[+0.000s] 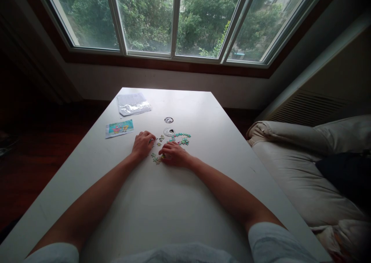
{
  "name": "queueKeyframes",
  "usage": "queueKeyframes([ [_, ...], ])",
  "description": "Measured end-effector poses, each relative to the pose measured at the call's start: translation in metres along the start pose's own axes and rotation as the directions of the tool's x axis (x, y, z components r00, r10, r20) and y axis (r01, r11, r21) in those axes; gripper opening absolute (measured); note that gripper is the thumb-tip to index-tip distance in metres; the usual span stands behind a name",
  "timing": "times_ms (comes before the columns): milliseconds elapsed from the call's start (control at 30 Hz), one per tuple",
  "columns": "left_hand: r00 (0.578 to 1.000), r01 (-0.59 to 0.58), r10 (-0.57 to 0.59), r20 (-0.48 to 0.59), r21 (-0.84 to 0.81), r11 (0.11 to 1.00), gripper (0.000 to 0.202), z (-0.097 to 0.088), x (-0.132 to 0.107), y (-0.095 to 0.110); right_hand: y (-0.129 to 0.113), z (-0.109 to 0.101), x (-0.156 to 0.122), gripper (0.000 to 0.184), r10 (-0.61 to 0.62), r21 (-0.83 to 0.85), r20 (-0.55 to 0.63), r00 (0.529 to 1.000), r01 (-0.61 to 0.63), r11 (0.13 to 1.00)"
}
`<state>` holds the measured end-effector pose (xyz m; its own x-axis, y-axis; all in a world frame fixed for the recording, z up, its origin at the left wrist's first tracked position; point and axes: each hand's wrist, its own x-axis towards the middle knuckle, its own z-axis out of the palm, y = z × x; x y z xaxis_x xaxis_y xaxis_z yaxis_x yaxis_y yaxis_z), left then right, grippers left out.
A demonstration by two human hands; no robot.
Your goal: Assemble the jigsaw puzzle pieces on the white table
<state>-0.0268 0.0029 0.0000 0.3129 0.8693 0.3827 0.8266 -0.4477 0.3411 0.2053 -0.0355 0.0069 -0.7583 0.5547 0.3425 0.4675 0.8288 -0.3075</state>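
Note:
Small jigsaw puzzle pieces lie on the white table (174, 201) around both hands. My left hand (142, 144) is closed, fingertips pinched at a small puzzle piece (151, 140) on the left side of the group. My right hand (175, 155) curls palm-down, its fingertips on a piece beside a small cluster of joined pieces (157, 159); the fingers partly hide it. Past the right hand lies a strip of linked green pieces (183, 134), with more greenish pieces (184, 141) just below. Several loose yellowish pieces (159, 142) sit between the hands.
A colourful cartoon picture card (119, 128) and a clear plastic bag (133, 104) lie at the left. Two round disc-like items (169, 132) are beyond the pieces. A pale sofa (292, 170) stands along the table's right side; windows (174, 21) are ahead.

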Motion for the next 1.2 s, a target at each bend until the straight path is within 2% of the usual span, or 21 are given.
queueKeyframes([
  [167, 1.0, 0.006, -0.006, 0.002, -0.003, 1.0, 0.02, 0.0, 0.0, 0.0, 0.002, 0.002, 0.001, 0.017, 0.009, -0.002, -0.025, 1.0, -0.009, 1.0],
  [367, 1.0, 0.014, -0.015, 0.011, 0.027, 1.0, 0.02, 0.0, 0.0, 0.002, 0.01, 0.005, -0.001, 0.018, 0.056, 0.102, -0.061, 0.997, -0.049, 0.994],
  [567, 1.0, 0.018, -0.018, 0.012, 0.027, 0.999, 0.02, -0.001, 0.0, 0.003, 0.019, 0.01, -0.002, 0.016, 0.145, 0.008, -0.155, 0.977, -0.146, 0.989],
  [733, 1.0, 0.019, -0.02, 0.019, 0.015, 1.0, 0.02, -0.003, 0.001, 0.004, 0.02, 0.005, -0.003, 0.014, 0.212, -0.09, -0.209, 0.955, -0.234, 0.968],
  [800, 0.999, 0.025, -0.025, 0.02, 0.01, 1.0, 0.02, -0.003, 0.001, 0.004, 0.016, 0.002, -0.003, 0.015, 0.165, -0.084, -0.188, 0.968, -0.183, 0.98],
  [967, 1.0, 0.012, -0.012, 0.019, 0.016, 1.0, 0.019, -0.001, 0.001, 0.002, 0.003, 0.0, -0.001, 0.02, -0.041, -0.039, -0.07, 0.997, 0.038, 0.999],
  [1067, 1.0, 0.01, -0.01, 0.008, 0.02, 1.0, 0.019, 0.0, 0.001, 0.001, 0.001, 0.003, 0.001, 0.012, -0.042, -0.089, -0.061, 0.997, 0.037, 0.995],
  [1200, 1.0, 0.012, -0.012, 0.014, 0.017, 1.0, 0.019, 0.001, 0.0, 0.001, 0.008, 0.005, 0.001, 0.016, -0.032, -0.152, -0.076, 0.997, 0.021, 0.988],
])
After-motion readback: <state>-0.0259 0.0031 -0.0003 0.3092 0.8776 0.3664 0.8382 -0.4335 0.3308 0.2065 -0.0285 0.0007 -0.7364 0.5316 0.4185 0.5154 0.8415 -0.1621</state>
